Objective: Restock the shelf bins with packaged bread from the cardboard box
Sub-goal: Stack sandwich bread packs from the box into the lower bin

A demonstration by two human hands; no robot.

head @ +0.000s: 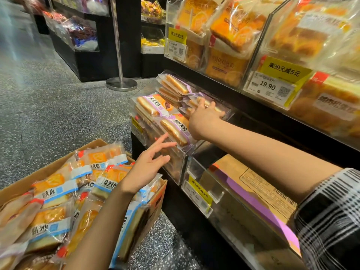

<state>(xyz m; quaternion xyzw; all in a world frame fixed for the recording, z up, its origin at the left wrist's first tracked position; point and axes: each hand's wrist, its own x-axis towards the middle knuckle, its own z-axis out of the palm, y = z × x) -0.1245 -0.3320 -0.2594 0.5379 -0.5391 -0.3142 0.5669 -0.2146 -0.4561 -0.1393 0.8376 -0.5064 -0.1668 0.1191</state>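
A cardboard box (23, 184) on the floor at lower left is heaped with blue-labelled bread packets (58, 190). A clear shelf bin (175, 168) at centre holds purple-labelled bread packets (153, 105) piled above its rim. My right hand (204, 117) reaches into the bin and grips a purple-labelled packet (211, 104) near the back, fingers curled over it. Held in the air between box and bin, my left hand (150, 164) has its fingers spread and holds nothing, its fingertips close to the front packet (175, 129).
Upper shelf bins (272, 61) hold orange-labelled toast loaves behind yellow price tags. A lower clear bin (224, 209) at right contains a closed carton with a purple stripe. A metal post with a round base (121, 83) stands on the speckled floor. Dark candy shelves sit behind.
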